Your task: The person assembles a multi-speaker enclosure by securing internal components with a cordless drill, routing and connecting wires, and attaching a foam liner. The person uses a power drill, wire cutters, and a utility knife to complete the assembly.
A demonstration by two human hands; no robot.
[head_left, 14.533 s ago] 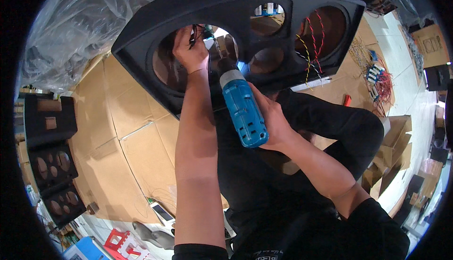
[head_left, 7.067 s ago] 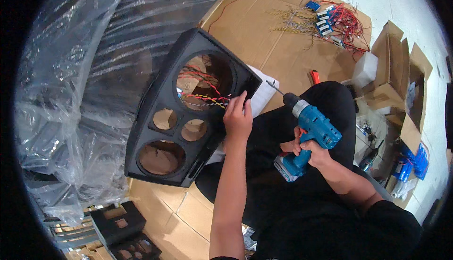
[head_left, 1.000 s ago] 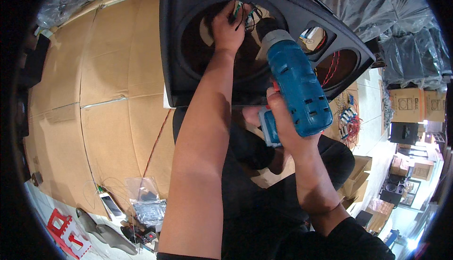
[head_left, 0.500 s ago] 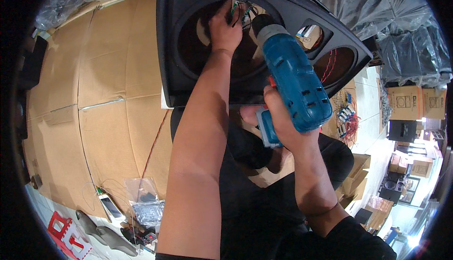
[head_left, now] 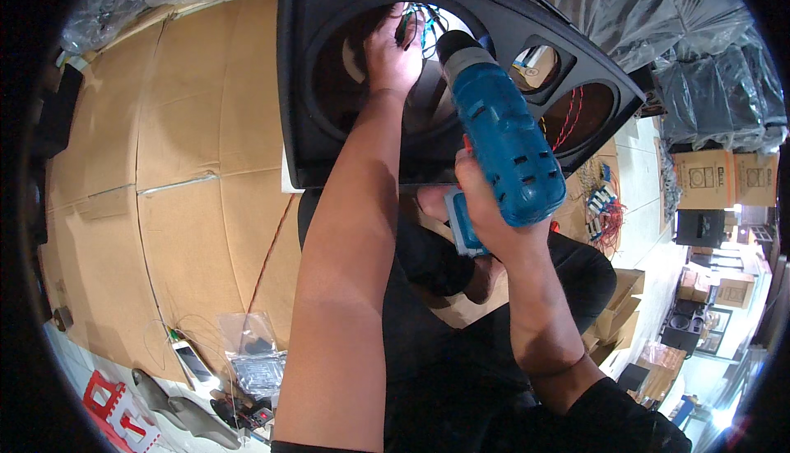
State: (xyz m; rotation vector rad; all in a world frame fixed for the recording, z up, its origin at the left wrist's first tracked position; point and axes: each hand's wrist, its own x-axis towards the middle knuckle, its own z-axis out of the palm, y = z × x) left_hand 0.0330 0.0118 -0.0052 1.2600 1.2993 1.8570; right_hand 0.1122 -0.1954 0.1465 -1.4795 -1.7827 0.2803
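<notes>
A black speaker cabinet [head_left: 294, 136] stands tilted before me, its large round opening facing me. Inside that opening is my left hand [head_left: 395, 60], its fingers closed at a wired part [head_left: 429, 27] with dark, green and bluish leads. The fingertips are partly hidden, so their exact hold is unclear. My right hand [head_left: 512, 235] grips a blue cordless drill [head_left: 506, 136] by its handle, index finger by the red trigger. The drill's dark chuck points into the same opening, right of my left hand. Bright light falls on the wires there; the bit's tip cannot be made out.
Red twisted wires [head_left: 569, 116] show in the cabinet's smaller opening. Flattened cardboard [head_left: 181, 255] covers the floor at left, with a phone [head_left: 195, 364], a clear plastic bag [head_left: 257, 371] and grey slippers [head_left: 185, 410] near its edge. Bundled wires [head_left: 605, 210] and cartons [head_left: 706, 180] lie right.
The drill has shifted slightly left, and its body has tipped a little. Light inside the opening has become much brighter around the wires. My left hand has barely moved.
</notes>
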